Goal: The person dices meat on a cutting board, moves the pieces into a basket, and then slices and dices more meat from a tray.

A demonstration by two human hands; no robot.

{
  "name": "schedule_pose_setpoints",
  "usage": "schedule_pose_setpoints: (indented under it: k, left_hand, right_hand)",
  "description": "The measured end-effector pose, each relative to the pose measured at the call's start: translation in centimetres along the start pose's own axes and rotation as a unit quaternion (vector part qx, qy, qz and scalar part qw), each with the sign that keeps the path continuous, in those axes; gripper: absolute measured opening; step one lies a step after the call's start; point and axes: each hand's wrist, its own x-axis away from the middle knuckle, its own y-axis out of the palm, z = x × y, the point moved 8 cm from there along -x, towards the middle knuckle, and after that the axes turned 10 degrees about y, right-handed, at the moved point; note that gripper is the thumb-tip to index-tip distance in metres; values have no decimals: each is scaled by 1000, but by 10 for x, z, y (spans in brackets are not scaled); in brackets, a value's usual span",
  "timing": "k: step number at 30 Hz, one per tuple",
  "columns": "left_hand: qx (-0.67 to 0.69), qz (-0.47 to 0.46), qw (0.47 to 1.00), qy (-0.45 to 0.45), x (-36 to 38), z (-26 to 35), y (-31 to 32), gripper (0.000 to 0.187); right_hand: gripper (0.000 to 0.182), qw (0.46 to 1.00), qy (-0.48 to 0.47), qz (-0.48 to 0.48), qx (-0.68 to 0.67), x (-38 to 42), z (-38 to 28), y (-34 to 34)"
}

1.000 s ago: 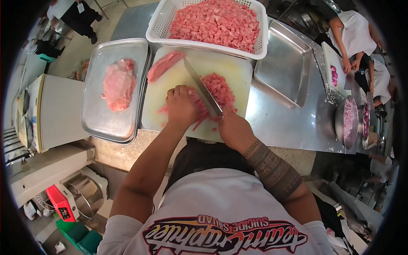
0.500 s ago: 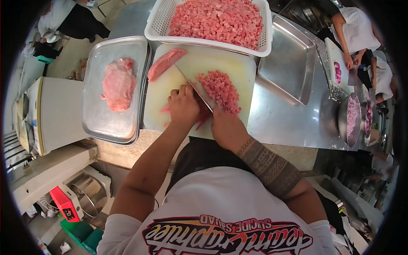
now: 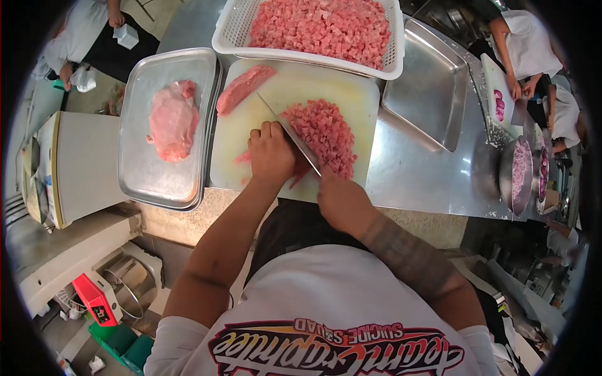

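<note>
My right hand grips the handle of a kitchen knife, whose blade slants up and left across a white cutting board. My left hand presses down with curled fingers beside the blade, holding raw meat strips that poke out from under it. Against the right side of the blade lies a heap of diced meat. A long slab of raw meat rests at the board's upper left corner. My left palm and the blade hide most of the strips.
A white perforated basket of diced meat stands behind the board. Left is a metal tray with a larger meat piece; right, another metal tray. Beyond it, co-workers stand near purple onions and a bowl.
My right hand and the knife handle have shifted slightly down and right, and the diced heap reaches further left along the blade. My left hand stays nearly in place. A person at upper left has moved.
</note>
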Motion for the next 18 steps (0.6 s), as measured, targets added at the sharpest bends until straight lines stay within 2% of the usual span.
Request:
schedule_pose_setpoints:
  k: [3,6,7,9,12,15,18]
  left_hand:
    - [-5,9,1000,0,0,-1,2,26]
    - [-10,-8,1000,12,-1,-4,5,22]
    - [23,-13,1000,5,1,-8,5,30]
    - [89,-25,996,-8,7,-12,2,47]
    - [-22,76,990,114,37,20,-30,90]
    - [-44,0,990,134,46,24,-25,119]
    - [-43,-9,988,147,41,17,-16,124]
  right_hand:
    - [27,1000,8,27,-4,-31,-11,4]
    - [24,997,-16,71,-16,-29,-11,3]
    - [23,996,-29,84,-21,-26,-9,2]
    - [26,998,13,63,-20,-14,3,-3]
    - [35,996,75,40,-26,3,19,-24]
    - [44,994,92,53,-22,6,38,-28]
    - [44,993,82,82,-26,8,42,-29]
